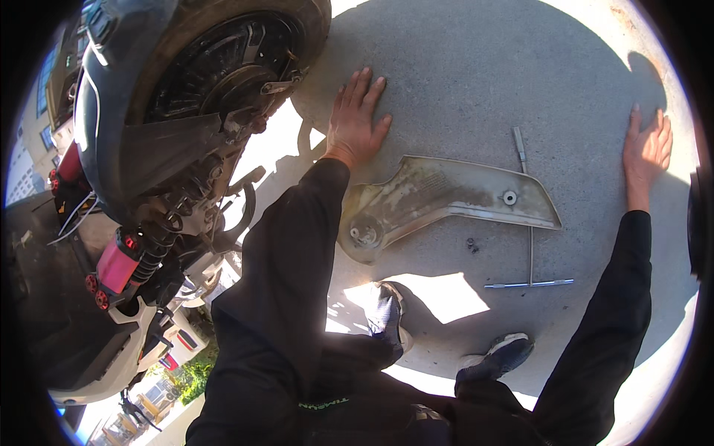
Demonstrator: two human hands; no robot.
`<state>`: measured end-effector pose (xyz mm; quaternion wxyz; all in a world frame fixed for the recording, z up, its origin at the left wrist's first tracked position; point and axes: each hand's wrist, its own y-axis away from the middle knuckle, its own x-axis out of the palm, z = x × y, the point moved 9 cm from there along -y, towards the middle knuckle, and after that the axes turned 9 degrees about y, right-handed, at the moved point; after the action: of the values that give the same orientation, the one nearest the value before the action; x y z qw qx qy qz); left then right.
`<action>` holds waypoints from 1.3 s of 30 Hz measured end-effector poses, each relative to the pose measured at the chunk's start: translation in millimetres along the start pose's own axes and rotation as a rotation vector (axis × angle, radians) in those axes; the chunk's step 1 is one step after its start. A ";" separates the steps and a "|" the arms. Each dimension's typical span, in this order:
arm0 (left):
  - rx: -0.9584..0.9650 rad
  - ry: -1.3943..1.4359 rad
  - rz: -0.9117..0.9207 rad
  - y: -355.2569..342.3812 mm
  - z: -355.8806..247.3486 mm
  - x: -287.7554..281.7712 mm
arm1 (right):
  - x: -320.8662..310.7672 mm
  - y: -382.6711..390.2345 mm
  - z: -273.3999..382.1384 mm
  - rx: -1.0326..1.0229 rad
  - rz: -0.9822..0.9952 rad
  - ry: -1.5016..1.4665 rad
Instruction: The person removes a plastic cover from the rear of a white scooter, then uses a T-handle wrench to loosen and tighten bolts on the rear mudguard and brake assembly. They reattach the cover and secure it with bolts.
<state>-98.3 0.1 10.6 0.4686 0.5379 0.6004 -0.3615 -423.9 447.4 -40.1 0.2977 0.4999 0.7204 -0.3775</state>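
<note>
My left hand [358, 123] is spread palm down over the grey concrete, near the wheel [230, 70] of a scooter. Far to the right my right hand [647, 151] is also open, its fingers stretched forward and partly sunlit. Neither holds anything; whether the palms touch the ground I cannot tell. Between my arms lies a dirty, pale grey plastic cover panel [424, 195] with a round hole near its right end. A T-handle socket wrench [531, 260] lies partly beneath the panel, its socket end showing beyond the far edge. Small dark screws [472, 245] lie on the near side of the panel.
The scooter fills the left side, with a pink-and-black shock absorber [119, 262] and exposed parts by the wheel. My shoes [387, 316] stand on the concrete [476, 82] just nearer than the panel. Sunlit patches cross the ground.
</note>
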 end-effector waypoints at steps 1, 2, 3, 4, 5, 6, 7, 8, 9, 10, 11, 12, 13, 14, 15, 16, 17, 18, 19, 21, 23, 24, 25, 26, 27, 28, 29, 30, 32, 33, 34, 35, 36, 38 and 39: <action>-0.001 -0.052 0.027 -3.6 -1.6 6.9 | 12.0 6.2 -0.5 0.021 0.046 0.007; -0.011 -0.110 0.057 -8.6 -6.9 5.6 | 24.3 4.5 -0.5 0.054 0.057 -0.201; -0.056 -0.072 0.100 -16.4 -8.7 0.1 | 29.0 1.1 3.0 0.037 0.174 -0.246; -0.122 -0.033 0.160 -14.4 -4.7 -10.5 | 18.0 -5.7 12.0 -0.033 0.294 -0.349; -0.164 0.031 0.231 -11.9 -16.6 -10.7 | 36.2 -26.0 -0.7 -0.162 0.374 -0.222; -0.208 0.017 0.407 4.6 -31.8 -14.3 | 33.1 -36.9 -6.2 -0.318 0.563 -0.438; -0.256 -0.010 0.564 14.5 -44.8 -31.9 | 34.3 -25.7 -12.5 -0.293 0.849 -0.737; -0.321 -0.043 0.696 29.6 -53.3 -54.6 | 1.4 -16.8 -10.4 -0.306 0.948 -0.875; -0.218 -0.018 0.638 51.0 -75.3 -78.7 | -28.9 -5.8 -21.8 -0.295 1.053 -0.990; -0.207 -0.022 0.682 83.9 -92.8 -98.0 | -71.2 24.7 -16.3 -0.323 1.022 -0.944; -0.140 0.003 0.708 96.2 -120.5 -112.1 | -66.2 34.4 -32.8 -0.507 0.946 -0.722; -0.066 0.017 0.711 101.8 -142.1 -120.1 | -56.4 36.5 -46.8 -0.669 0.843 -0.495; -0.071 0.010 0.734 108.9 -148.8 -115.8 | -55.1 46.9 -69.3 -0.722 0.808 -0.368; -0.115 -0.031 0.773 125.6 -153.8 -127.0 | -55.5 66.4 -74.9 -0.800 0.773 -0.285; -0.151 -0.064 0.813 145.7 -157.9 -137.0 | -42.2 74.4 -77.7 -0.775 0.750 -0.343; -0.207 -0.046 0.754 170.8 -150.4 -155.3 | -28.7 84.4 -74.2 -0.752 0.746 -0.408; -0.251 -0.006 0.713 209.8 -130.2 -159.3 | -39.8 103.9 -53.6 -0.825 0.747 -0.405; -0.277 0.061 0.658 242.8 -116.5 -144.4 | -62.4 115.3 -37.7 -0.885 0.744 -0.367; -0.327 0.053 0.671 268.5 -104.7 -118.5 | -77.5 119.4 -31.6 -0.932 0.730 -0.348; -0.359 -0.045 0.734 281.2 -74.6 -110.5 | -70.9 99.9 -50.8 -0.849 0.761 -0.405; -0.343 -0.062 0.908 314.8 -73.7 -81.6 | -62.0 103.9 -73.9 -0.813 0.777 -0.402; -0.347 -0.067 0.926 317.2 -76.0 -74.5 | -68.5 96.2 -79.6 -0.792 0.747 -0.398; -0.351 -0.074 0.944 316.1 -75.9 -68.5 | -75.5 89.6 -85.7 -0.771 0.717 -0.397; -0.354 -0.092 0.957 308.9 -75.8 -68.8 | -80.3 87.8 -90.0 -0.774 0.705 -0.385; -0.352 -0.047 0.885 295.0 -78.2 -72.6 | -85.0 86.5 -95.0 -0.775 0.693 -0.375; -0.349 -0.001 0.813 279.3 -79.8 -77.2 | -89.9 82.9 -99.7 -0.776 0.681 -0.364; -0.350 0.046 0.759 269.7 -80.5 -80.8 | -99.0 81.4 -102.2 -0.770 0.669 -0.374; -0.340 0.095 0.666 262.7 -64.6 -90.3 | -111.0 84.4 -98.7 -0.781 0.665 -0.390; -0.382 0.134 0.620 256.8 -51.5 -88.1 | -116.4 84.2 -104.0 -0.774 0.671 -0.422; -0.429 0.083 0.632 239.3 -48.4 -100.5 | -116.0 83.7 -110.9 -0.757 0.656 -0.421; -0.460 0.095 0.639 227.4 -39.2 -102.9 | -118.9 81.4 -118.5 -0.737 0.632 -0.422; -0.492 0.112 0.660 222.9 -30.4 -99.1 | -118.0 87.5 -127.1 -0.722 0.623 -0.418; -0.532 0.114 0.672 221.8 -19.3 -102.8 | -115.3 92.9 -132.4 -0.726 0.636 -0.393; -0.426 0.102 0.586 217.5 -3.8 -98.5 | -115.5 98.8 -142.4 -0.733 0.634 -0.361; -0.370 0.093 0.536 211.5 4.0 -98.3 | -108.2 103.0 -150.6 -0.710 0.654 -0.350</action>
<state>108.8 0.0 117.8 0.6088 0.5984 0.5139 -0.0850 -299.4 542.7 102.8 0.6678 0.4965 0.5496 -0.0747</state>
